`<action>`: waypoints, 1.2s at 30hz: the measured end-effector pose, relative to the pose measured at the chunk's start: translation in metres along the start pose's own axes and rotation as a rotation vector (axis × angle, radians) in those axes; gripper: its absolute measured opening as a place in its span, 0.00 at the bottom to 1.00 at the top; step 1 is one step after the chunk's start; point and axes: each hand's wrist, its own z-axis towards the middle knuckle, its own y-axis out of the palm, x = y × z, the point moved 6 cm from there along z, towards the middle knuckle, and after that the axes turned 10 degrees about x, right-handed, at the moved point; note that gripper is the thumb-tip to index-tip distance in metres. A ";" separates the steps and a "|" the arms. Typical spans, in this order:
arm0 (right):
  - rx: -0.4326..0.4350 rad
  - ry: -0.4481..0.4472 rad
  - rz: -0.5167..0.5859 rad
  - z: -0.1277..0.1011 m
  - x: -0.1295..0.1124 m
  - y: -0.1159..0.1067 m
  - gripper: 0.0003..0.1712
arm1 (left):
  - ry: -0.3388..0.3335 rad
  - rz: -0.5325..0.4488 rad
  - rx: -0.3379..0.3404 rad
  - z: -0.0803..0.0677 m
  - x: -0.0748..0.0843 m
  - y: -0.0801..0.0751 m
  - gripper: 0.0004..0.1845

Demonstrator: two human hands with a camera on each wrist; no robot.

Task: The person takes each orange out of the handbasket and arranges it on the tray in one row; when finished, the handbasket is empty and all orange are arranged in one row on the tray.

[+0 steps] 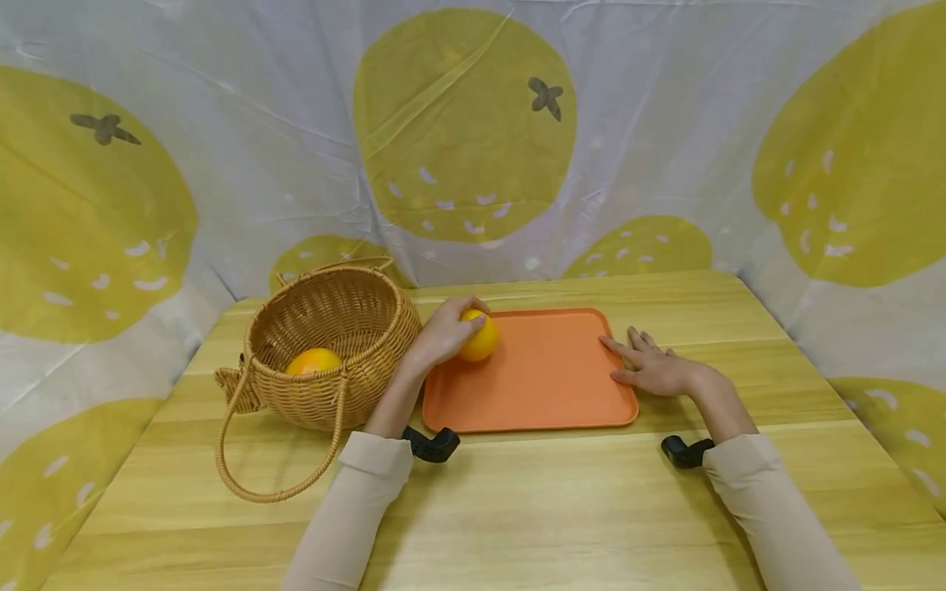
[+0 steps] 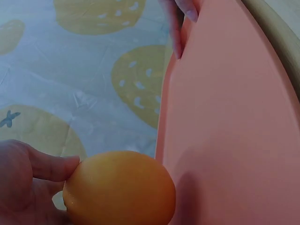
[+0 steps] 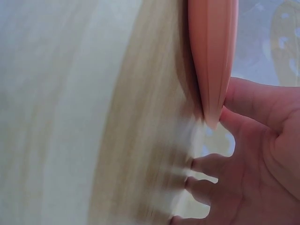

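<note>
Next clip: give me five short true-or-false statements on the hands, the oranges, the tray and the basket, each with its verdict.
1. The left hand grips an orange over the tray. True.
2. The basket holds no fruit. False: a second orange lies in it.
3. The right hand holds an orange. False: it rests flat at the tray's right edge.
4. The basket stands left of the tray. True.
5. The tray is blue. False: it is orange.
</note>
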 end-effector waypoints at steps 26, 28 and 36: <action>0.005 0.017 0.010 0.000 0.001 0.001 0.42 | -0.030 -0.112 0.253 0.017 -0.032 0.020 0.26; 0.005 0.020 0.013 0.000 0.002 0.001 0.42 | -0.033 -0.132 0.281 0.018 -0.035 0.021 0.23; 0.011 0.019 0.006 -0.001 0.001 0.000 0.42 | 0.020 -0.161 0.312 0.020 -0.038 0.023 0.21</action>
